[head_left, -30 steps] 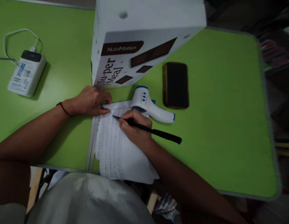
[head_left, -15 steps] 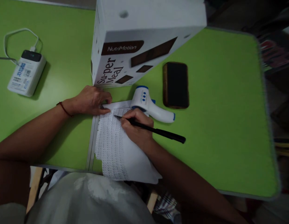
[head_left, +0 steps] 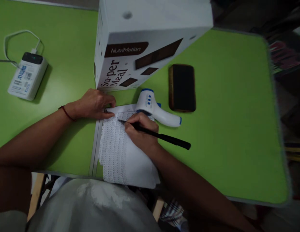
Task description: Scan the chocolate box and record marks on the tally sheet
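Handwritten rows cover the left part of a white sheet of paper [head_left: 140, 167], whose lower end hangs over the near table edge. My left hand [head_left: 95, 103] rests at its upper left corner, fingers curled and the thumb pressing on the paper. In my right hand [head_left: 142, 129] is a black pen [head_left: 168, 138], gripped near its tip, which is at the written rows. Just beyond that hand lies a white and blue infrared thermometer [head_left: 155, 111], over the top edge of the papers.
A tall white NutriMotion box [head_left: 140, 48] stands behind the papers. Right of it lies a dark phone [head_left: 182, 87] in a brown case. A white power bank [head_left: 27, 77] with a cable is at the left on the green table [head_left: 237, 129].
The lower end of the paper has shifted slightly left and curls more. The pen's back end has moved a little left. My left hand stays in place.
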{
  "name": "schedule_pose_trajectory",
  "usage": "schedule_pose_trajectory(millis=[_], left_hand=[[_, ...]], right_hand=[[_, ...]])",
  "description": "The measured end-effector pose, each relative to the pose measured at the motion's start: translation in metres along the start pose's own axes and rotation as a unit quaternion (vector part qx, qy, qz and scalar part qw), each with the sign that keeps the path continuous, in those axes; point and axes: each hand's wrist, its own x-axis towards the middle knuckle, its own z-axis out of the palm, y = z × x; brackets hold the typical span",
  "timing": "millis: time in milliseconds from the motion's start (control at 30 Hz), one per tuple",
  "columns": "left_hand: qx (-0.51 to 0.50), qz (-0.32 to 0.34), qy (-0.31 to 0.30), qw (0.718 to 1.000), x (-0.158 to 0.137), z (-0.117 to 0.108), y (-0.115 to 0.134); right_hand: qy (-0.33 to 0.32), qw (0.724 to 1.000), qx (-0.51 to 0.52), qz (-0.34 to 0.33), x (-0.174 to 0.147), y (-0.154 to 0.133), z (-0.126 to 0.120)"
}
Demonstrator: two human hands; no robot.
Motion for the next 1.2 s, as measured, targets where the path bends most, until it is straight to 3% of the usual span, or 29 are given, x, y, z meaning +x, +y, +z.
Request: schedule_pose_trajectory(millis=[767,1200], left_hand=[[0.0,0.001,0.0,1.0,0.0,0.0006,-0.0005],[0.002,-0.006,-0.006,1.0,0.001,0.0002,0.0005]], right_hand=[[0.021,1.0,0.004,-0.014,-0.0017,0.0017,0.0005],[-0.01,0.999,0.034,-0.019,-0.0015,0.0031,-0.0005]])
